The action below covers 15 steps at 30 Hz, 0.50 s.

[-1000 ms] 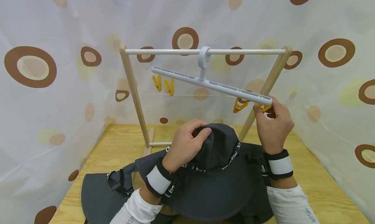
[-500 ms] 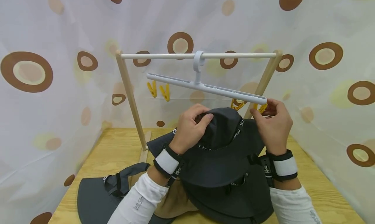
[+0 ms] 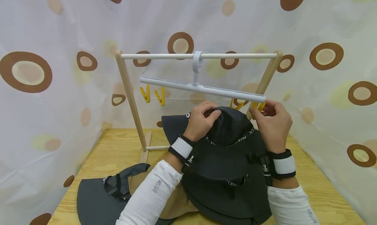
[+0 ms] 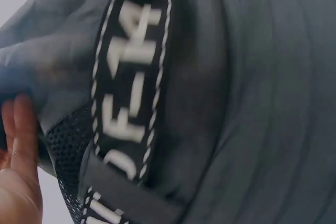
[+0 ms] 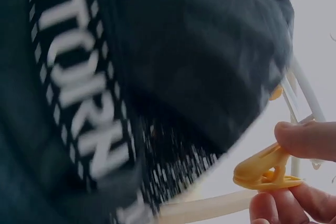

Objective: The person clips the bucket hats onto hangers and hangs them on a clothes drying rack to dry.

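A dark wide-brimmed hat (image 3: 226, 159) with white-lettered trim is up off the table, its crown gripped near the top by my left hand (image 3: 203, 120). The same trim (image 4: 131, 61) fills much of the left wrist view. My right hand (image 3: 272, 123) pinches a yellow clothespin (image 5: 265, 169) between thumb and fingers, at the right end of a white hanger (image 3: 200, 88). That hanger hooks over a rack's white bar and tilts down to the right. The hat's crown (image 5: 210, 51) is close beside the clothespin in the right wrist view.
Another yellow clothespin (image 3: 236, 104) hangs near the right end, and a pair of clothespins (image 3: 160, 96) dangles at the left. More dark hats (image 3: 229, 199) and a grey-and-tan hat (image 3: 100, 199) lie on the wooden table (image 3: 103, 153). The rack's wooden leg (image 3: 131, 100) stands at left.
My left hand has raised the hat and carried it slightly right toward the clothespin. The hanger has become more level, and my right hand keeps its pinch on the clothespin.
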{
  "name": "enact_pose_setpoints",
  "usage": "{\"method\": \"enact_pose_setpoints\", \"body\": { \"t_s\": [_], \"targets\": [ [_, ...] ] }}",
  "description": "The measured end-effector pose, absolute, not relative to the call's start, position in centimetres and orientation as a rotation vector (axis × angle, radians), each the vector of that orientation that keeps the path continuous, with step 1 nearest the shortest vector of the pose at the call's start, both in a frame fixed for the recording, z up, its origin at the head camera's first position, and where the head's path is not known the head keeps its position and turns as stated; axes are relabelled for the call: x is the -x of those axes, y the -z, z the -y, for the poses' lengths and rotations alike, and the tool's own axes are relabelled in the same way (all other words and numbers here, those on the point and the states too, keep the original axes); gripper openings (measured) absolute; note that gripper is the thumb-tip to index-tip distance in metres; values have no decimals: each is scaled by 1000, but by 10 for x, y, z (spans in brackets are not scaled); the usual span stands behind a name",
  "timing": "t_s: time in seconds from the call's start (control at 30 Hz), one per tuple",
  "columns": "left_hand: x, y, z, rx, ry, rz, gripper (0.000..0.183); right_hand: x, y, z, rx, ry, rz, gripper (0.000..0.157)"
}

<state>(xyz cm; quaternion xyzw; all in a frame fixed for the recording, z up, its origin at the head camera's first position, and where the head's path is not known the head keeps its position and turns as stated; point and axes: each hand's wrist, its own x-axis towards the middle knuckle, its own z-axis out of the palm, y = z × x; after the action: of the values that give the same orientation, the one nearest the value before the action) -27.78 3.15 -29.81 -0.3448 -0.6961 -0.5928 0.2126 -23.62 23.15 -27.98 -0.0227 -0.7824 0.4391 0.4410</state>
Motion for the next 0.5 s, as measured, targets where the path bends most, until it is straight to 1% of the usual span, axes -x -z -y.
{"method": "enact_pose_setpoints", "body": {
  "t_s": [0.23, 0.37, 0.5],
  "targets": [
    [289, 306, -57, 944, 1783, 1969, 17, 240, 281, -231, 91, -1125, 1950, 43],
    [290, 308, -67, 922, 1746, 2022, 17, 242, 277, -229, 83, -1132, 1941, 44],
    [292, 313, -76, 929, 1671, 2080, 18, 242, 273, -229, 57, -1137, 1941, 42]
  ]
}}
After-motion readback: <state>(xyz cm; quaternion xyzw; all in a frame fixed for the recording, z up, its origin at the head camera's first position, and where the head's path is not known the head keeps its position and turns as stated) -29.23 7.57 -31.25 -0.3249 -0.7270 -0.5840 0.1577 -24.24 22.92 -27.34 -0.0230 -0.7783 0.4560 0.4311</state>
